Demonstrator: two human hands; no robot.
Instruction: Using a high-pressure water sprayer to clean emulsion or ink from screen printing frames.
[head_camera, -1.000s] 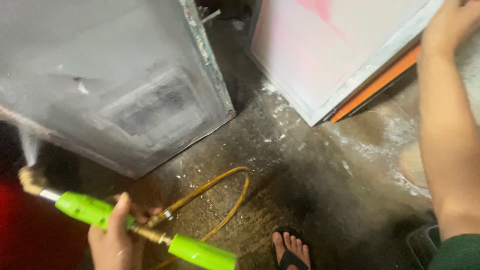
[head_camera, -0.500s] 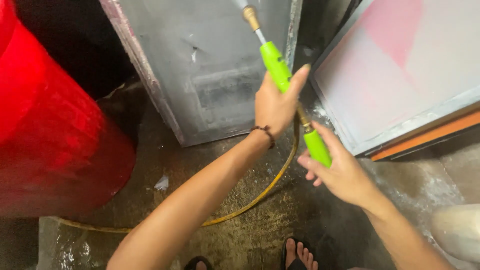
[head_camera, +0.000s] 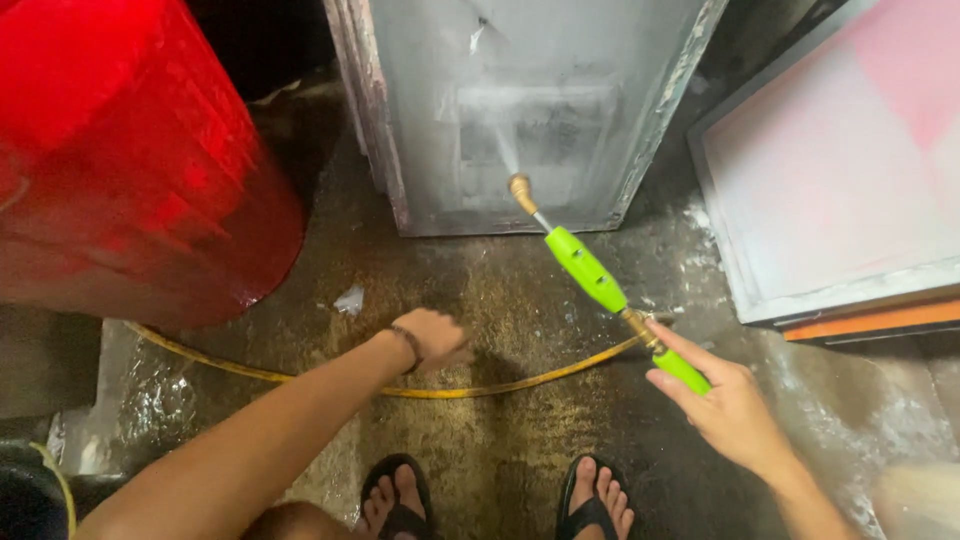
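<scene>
My right hand (head_camera: 728, 410) grips the rear green handle of a spray gun (head_camera: 597, 282) with a brass nozzle, index finger stretched along it. Water sprays from the nozzle onto a grey framed screen (head_camera: 540, 100) leaning upright ahead. My left hand (head_camera: 436, 338) hovers free over the wet floor, fingers curled loosely, holding nothing, a dark band on its wrist. A yellow hose (head_camera: 400, 388) runs from the gun across the floor under my left forearm.
A large red barrel (head_camera: 130, 160) stands at the left. A pink-stained framed screen (head_camera: 850, 180) with an orange edge leans at the right. The concrete floor (head_camera: 500, 300) is wet. My feet in dark sandals (head_camera: 590, 500) are at the bottom.
My left hand has let go of the spray gun's front grip and dropped toward the floor. The gun now points lower on the grey screen, held by the right hand alone.
</scene>
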